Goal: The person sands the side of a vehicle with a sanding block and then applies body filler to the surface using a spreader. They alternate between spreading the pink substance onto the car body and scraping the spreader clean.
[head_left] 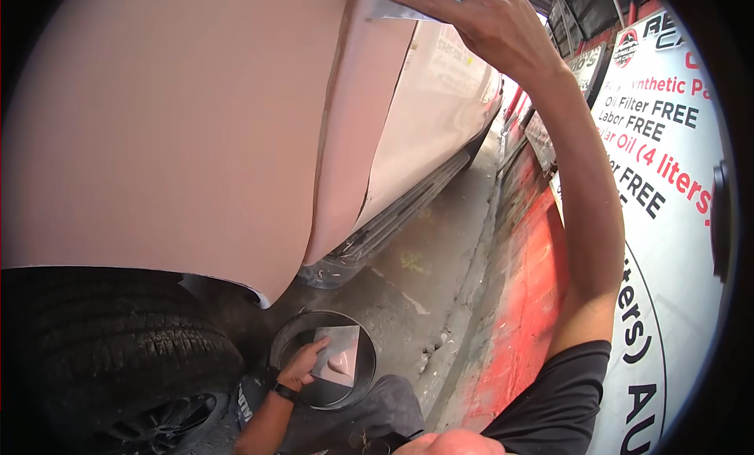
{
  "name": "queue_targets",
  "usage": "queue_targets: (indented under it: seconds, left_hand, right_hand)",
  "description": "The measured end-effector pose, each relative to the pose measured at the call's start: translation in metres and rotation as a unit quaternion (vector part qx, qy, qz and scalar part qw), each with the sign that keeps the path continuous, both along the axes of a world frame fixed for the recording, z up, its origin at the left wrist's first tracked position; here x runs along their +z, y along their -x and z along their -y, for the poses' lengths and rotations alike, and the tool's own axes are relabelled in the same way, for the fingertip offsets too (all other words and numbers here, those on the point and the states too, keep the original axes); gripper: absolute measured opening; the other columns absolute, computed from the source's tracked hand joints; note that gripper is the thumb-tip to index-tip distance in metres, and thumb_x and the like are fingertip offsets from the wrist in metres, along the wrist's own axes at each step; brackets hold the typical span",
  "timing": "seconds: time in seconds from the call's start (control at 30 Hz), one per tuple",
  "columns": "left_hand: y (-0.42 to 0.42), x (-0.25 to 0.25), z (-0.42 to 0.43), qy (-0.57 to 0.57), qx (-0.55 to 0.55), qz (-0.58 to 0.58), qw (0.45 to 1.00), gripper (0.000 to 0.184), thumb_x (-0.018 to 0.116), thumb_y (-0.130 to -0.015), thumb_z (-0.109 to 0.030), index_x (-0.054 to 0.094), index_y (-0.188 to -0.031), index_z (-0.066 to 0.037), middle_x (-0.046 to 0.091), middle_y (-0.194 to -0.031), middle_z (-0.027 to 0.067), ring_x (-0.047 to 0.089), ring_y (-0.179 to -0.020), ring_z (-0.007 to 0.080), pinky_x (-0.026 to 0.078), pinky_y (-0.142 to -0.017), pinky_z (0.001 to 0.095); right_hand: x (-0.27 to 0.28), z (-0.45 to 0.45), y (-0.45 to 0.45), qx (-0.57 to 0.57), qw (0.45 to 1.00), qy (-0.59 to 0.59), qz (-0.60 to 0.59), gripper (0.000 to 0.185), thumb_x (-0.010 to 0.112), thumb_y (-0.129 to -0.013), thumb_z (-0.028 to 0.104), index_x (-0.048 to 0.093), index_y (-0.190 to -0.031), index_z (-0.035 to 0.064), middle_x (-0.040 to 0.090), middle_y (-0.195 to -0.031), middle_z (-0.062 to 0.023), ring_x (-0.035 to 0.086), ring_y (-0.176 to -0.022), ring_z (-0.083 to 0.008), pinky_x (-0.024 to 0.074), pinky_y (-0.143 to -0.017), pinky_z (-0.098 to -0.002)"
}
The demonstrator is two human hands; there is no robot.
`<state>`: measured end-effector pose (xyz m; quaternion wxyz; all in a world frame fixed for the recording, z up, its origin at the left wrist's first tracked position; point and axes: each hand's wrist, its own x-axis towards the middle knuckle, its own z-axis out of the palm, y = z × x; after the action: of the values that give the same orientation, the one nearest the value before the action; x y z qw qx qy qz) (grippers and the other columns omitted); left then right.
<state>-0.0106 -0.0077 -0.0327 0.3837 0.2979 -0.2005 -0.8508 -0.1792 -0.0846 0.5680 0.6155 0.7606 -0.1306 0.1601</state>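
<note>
Concrete floor (424, 274), red wall (534, 258) alongside. My R hand (506, 31) is on thin grey sheet (397, 9) at car body (173, 125); cut off by frame, grip can't tell. L hand (301, 365) grips sq. plate (344, 339) w/ pink paste (340, 365) over round bucket (369, 372). IMO keep sheet flat, pressure even. Body matte, curved; tyre (118, 325) grooved rubber.
</note>
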Motion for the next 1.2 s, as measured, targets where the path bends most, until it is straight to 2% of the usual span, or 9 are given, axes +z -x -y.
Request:
queue_targets:
  seconds: [0.1,0.2,0.33,0.53,0.57,0.7,0.87,1.0,1.2]
  left_hand:
    - [-0.001,-0.008,0.003,-0.005,-0.008,-0.021,1.000,0.035,0.054,-0.104,-0.030,0.061,-0.121,-0.001,0.070,-0.109,0.0090,0.070,-0.094,0.0204,0.058,-0.087,0.0378]
    - [-0.001,-0.009,0.002,-0.005,0.002,-0.017,1.000,0.037,0.053,-0.104,-0.031,0.062,-0.121,0.001,0.070,-0.105,0.0094,0.071,-0.090,0.0210,0.059,-0.081,0.0379]
    - [-0.001,-0.006,0.002,-0.005,0.009,-0.007,1.000,0.038,0.052,-0.104,-0.032,0.062,-0.120,0.001,0.070,-0.105,0.0098,0.071,-0.090,0.0214,0.060,-0.081,0.0386]
    - [0.002,0.001,-0.001,0.010,0.002,0.013,1.000,0.038,0.052,-0.104,-0.032,0.062,-0.121,0.001,0.070,-0.105,0.0098,0.071,-0.089,0.0213,0.059,-0.081,0.0384]
    - [0.001,-0.006,0.000,0.013,-0.002,0.006,1.000,0.038,0.052,-0.104,-0.032,0.062,-0.121,0.002,0.070,-0.105,0.0098,0.071,-0.090,0.0211,0.059,-0.081,0.0382]
    - [0.002,-0.007,0.001,0.007,0.007,-0.004,1.000,0.038,0.052,-0.104,-0.031,0.062,-0.121,0.001,0.070,-0.105,0.0099,0.071,-0.090,0.0207,0.059,-0.081,0.0375]
    - [0.001,-0.004,0.001,0.000,-0.004,0.001,1.000,0.036,0.054,-0.103,-0.030,0.061,-0.122,0.000,0.070,-0.109,0.0095,0.070,-0.095,0.0213,0.057,-0.088,0.0384]
    - [0.001,-0.012,0.002,0.004,0.006,0.004,1.000,0.038,0.053,-0.103,-0.031,0.063,-0.121,0.001,0.070,-0.106,0.0093,0.070,-0.089,0.0199,0.059,-0.081,0.0364]
    - [0.003,0.002,-0.002,0.005,0.015,0.002,1.000,0.039,0.053,-0.103,-0.032,0.062,-0.121,0.001,0.070,-0.106,0.0099,0.070,-0.090,0.0196,0.058,-0.081,0.0351]
  right_hand:
    - [-0.002,0.006,0.001,-0.006,1.000,0.008,-0.002,0.060,0.052,-0.083,-0.010,0.064,-0.129,0.0265,0.053,-0.139,-0.0123,0.044,-0.136,-0.0369,0.0512,-0.101,-0.0446]
    - [-0.005,0.006,0.006,-0.018,1.000,0.007,0.001,0.059,0.052,-0.082,-0.009,0.065,-0.128,0.0258,0.053,-0.139,-0.0131,0.044,-0.136,-0.0378,0.0506,-0.102,-0.0460]
    - [-0.008,0.001,0.020,-0.069,0.997,0.027,-0.009,0.056,0.055,-0.081,-0.007,0.066,-0.127,0.0237,0.053,-0.139,-0.0131,0.045,-0.134,-0.0383,0.0503,-0.102,-0.0476]
    - [-0.040,-0.011,0.002,-0.057,0.997,0.052,-0.029,0.054,0.059,-0.083,0.000,0.061,-0.131,0.0260,0.052,-0.142,-0.0112,0.045,-0.135,-0.0380,0.0482,-0.101,-0.0574]
    - [-0.043,-0.006,0.002,-0.059,0.998,0.029,-0.023,0.055,0.059,-0.086,0.002,0.057,-0.135,0.0279,0.049,-0.145,-0.0107,0.043,-0.138,-0.0376,0.0465,-0.101,-0.0622]
    - [-0.046,-0.003,0.001,-0.079,0.996,0.037,-0.013,0.055,0.058,-0.088,0.004,0.055,-0.137,0.0283,0.048,-0.148,-0.0102,0.039,-0.141,-0.0379,0.0427,-0.106,-0.0645]
    - [-0.049,0.011,0.008,-0.070,0.997,0.037,-0.024,0.057,0.056,-0.091,0.003,0.053,-0.140,0.0311,0.046,-0.149,-0.0083,0.035,-0.144,-0.0372,0.0394,-0.109,-0.0667]
    - [-0.047,0.017,0.017,-0.073,0.997,-0.006,-0.006,0.057,0.055,-0.091,0.002,0.054,-0.139,0.0319,0.044,-0.151,-0.0070,0.033,-0.145,-0.0364,0.0412,-0.108,-0.0663]
    - [-0.055,-0.007,0.015,-0.144,0.989,0.018,-0.035,0.050,0.060,-0.090,0.008,0.058,-0.136,0.0283,0.044,-0.146,-0.0102,0.036,-0.141,-0.0377,0.0467,-0.100,-0.0659]
